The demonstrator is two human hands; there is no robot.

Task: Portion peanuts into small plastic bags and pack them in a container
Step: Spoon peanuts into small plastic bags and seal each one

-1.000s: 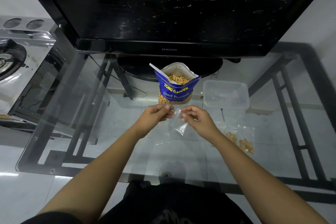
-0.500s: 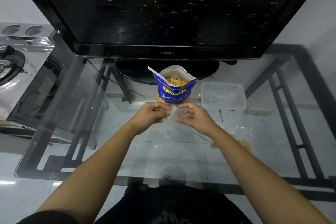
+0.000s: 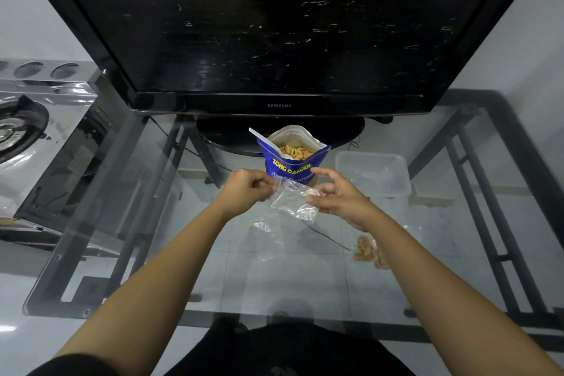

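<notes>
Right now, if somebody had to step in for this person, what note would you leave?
The left hand pinches one edge of the empty small plastic bag, right hand pinches the other, above the glass table. Open peanut pouch with a white spoon stands just behind; clear container to its right, apparently empty. Done: filled bags lie by the right forearm. Left: open this bag, spoon in peanuts, close it, pack all bags into the container.

- A big black television [image 3: 274, 24] fills twelve o'clock, its dark screen showing faint reflections.
- The glass tabletop [image 3: 158, 223] rests on a black metal frame [image 3: 482, 192].
- Pale floor tiles [image 3: 293, 278] show through the glass.
- A steel gas stove [image 3: 24, 128] sits at nine o'clock.
- Plain light walls [image 3: 30, 24] stand at ten and two o'clock.
</notes>
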